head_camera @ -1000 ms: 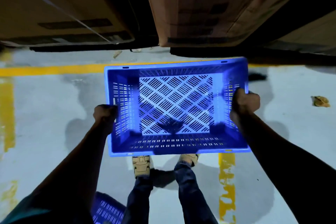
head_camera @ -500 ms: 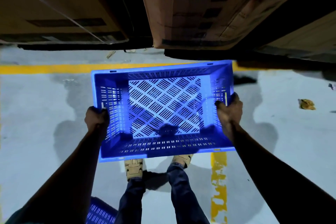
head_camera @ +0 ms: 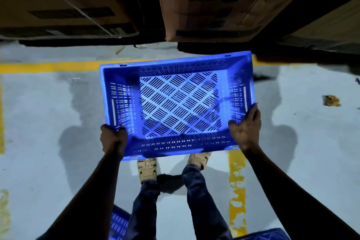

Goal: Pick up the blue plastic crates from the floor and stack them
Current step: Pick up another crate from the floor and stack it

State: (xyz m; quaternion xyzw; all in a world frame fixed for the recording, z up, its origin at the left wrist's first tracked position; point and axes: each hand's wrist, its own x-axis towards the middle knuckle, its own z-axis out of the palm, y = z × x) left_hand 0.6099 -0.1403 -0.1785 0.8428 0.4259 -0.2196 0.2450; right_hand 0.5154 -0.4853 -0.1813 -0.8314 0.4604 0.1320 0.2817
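Above floor: crate carried, left hand, right hand regripped near corners, fingers curled on rim; stacking pending.

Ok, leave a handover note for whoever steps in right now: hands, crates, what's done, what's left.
Left hand grips the near left corner of the blue crate; right hand grips its near right corner.
The crate is empty, held open side up above the floor, in front of the feet.
Parts of two more blue crates show at the bottom edge.
Done: this crate is lifted.
Left: set it on a stack.
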